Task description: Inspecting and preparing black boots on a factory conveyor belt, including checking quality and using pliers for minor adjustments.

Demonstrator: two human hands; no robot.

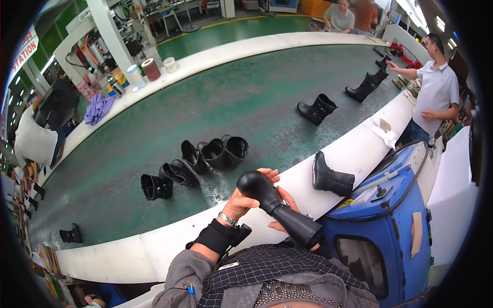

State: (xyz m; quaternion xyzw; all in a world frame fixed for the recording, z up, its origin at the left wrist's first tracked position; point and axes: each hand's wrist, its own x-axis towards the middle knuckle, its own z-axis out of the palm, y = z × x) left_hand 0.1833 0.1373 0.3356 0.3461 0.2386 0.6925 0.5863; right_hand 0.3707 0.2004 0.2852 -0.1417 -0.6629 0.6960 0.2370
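A black boot (287, 218) with a strap round its ankle is held above the white near edge of the table, close to my body. Its rounded toe points up and left, and its shaft slants down to the right. My left hand (238, 206) is wrapped round the toe end, its thumb on the near side and fingertips showing past the far side. My right hand (287, 199) grips the boot around the ankle and shaft; much of it is hidden behind the boot. Another black boot (331, 177) lies on the white edge, right of my hands.
Several black boots (214, 153) stand in a cluster on the green conveyor (169, 118). More boots (316, 109) sit farther right, near a standing person (436, 92). A blue machine (380, 226) flanks me on the right. Tubs (150, 70) and a purple cloth (98, 109) rest on the far ledge.
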